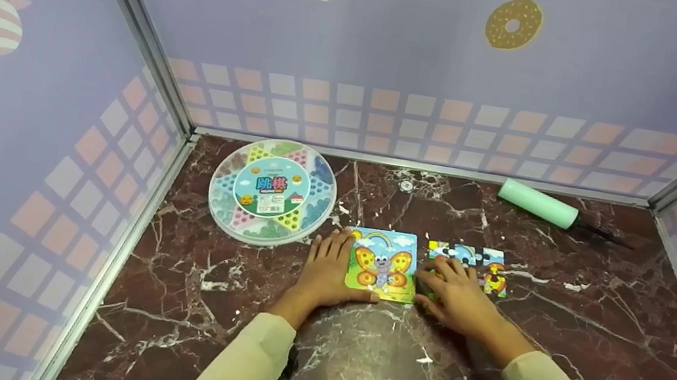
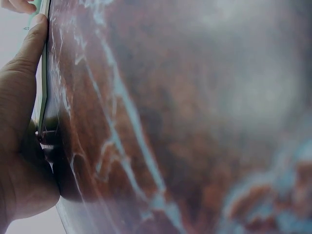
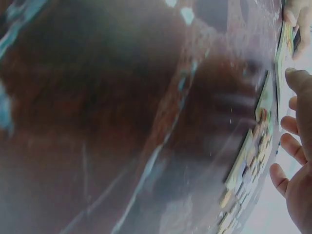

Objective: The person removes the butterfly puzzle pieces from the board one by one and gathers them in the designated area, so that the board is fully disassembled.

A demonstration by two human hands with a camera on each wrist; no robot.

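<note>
A square butterfly picture board (image 1: 382, 266) lies flat on the dark marbled table. My left hand (image 1: 327, 271) rests along its left side with fingers extended, and the thumb touches the lower edge; the left wrist view shows that thumb (image 2: 33, 46) against the board's side. Beside the board's right edge is my right hand (image 1: 459, 300), its fingers spread and slightly bent above a group of jigsaw pieces (image 1: 494, 278). In the right wrist view, the pieces (image 3: 248, 163) lie below the fingers, which appear to grip nothing. Part of the jigsaw is hidden under this hand.
A round, clear-lidded Chinese checkers set (image 1: 227, 207) lies left of the board. Toward the back right is a mint-green cylinder with a thin black end (image 1: 538, 203). A small round white piece (image 1: 406, 186) sits near the back wall. Patterned panels enclose the table (image 1: 606, 360).
</note>
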